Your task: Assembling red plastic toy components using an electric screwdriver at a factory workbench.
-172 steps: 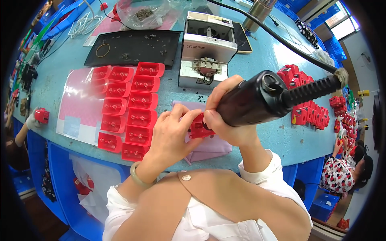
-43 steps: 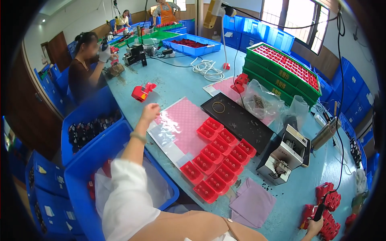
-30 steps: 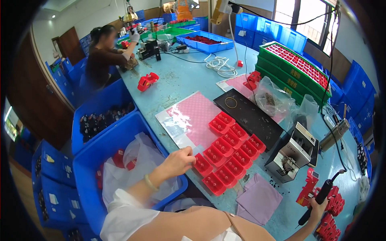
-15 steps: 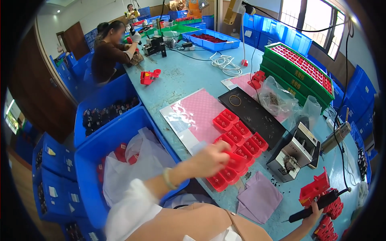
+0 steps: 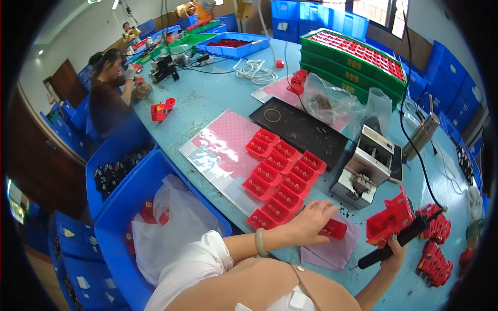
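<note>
My left hand [image 5: 310,224] is curving half-open over red cup [image 5: 336,229], grip unclear; right hand [image 5: 395,255] is clutching driver [image 5: 411,232], red shell [image 5: 385,218]; cup's looking light, stiff; sides suiting pinching.

We have pale walls [image 5: 37,78], brown doors [image 5: 36,171] at left, a bright window [image 5: 374,9], a lit ceiling lamp [image 5: 115,4]

1. The left fisheye camera, worn on the head, gives this view.
2. It faces downward and outward across the blue table [image 5: 212,88].
3. The left hand [image 5: 311,224] is near; the window [image 5: 371,9] is far.
</note>
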### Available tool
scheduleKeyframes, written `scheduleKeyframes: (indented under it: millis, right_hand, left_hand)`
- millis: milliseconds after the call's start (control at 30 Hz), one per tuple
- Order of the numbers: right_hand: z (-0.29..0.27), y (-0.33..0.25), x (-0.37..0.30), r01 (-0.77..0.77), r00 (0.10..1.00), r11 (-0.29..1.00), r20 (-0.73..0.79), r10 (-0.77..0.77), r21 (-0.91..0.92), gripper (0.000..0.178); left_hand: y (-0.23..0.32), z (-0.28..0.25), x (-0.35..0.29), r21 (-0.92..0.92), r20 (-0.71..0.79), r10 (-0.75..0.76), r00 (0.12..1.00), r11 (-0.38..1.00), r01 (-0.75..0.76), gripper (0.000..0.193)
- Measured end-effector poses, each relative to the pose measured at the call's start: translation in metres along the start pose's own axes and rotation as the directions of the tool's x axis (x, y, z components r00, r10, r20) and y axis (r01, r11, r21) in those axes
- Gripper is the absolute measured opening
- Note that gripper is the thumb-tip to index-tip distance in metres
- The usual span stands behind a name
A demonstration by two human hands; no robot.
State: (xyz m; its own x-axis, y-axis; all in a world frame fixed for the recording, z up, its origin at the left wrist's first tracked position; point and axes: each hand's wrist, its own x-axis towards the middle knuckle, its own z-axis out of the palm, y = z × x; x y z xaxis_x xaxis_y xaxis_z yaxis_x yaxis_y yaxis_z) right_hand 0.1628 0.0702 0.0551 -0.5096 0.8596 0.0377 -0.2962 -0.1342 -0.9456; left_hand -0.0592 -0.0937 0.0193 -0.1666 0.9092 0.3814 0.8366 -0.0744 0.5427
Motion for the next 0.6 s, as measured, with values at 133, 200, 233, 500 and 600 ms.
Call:
scheduleKeyframes:
  millis: [133,200,233,500,600]
  right_hand:
    - [0.034,-0.004,0.012,-0.069,0.997,0.997,0.031,0.069,-0.019,0.045]
    - [0.049,-0.001,0.021,-0.105,0.991,0.994,0.081,0.106,-0.024,0.048]
    - [0.051,0.008,0.03,-0.134,0.986,0.991,0.096,0.136,-0.026,0.049]
    - [-0.003,0.019,0.082,0.002,1.0,0.953,0.025,0.006,-0.304,0.054]
    - [-0.021,0.024,0.087,0.012,1.0,0.955,-0.019,-0.018,-0.295,0.053]
  left_hand:
    - [0.026,-0.009,0.038,-0.228,-0.136,0.07,0.988,0.969,-0.1,0.091]
    - [0.034,-0.007,0.048,-0.509,-0.059,-0.067,0.996,0.86,0.028,0.088]
    - [0.033,-0.003,0.052,-0.718,0.033,-0.203,0.979,0.677,0.165,0.084]
    - [-0.034,0.01,0.095,-0.336,-0.087,-0.163,0.983,0.934,0.125,0.063]
    - [-0.038,0.022,0.093,-0.381,0.048,-0.217,0.975,0.898,0.219,0.06]
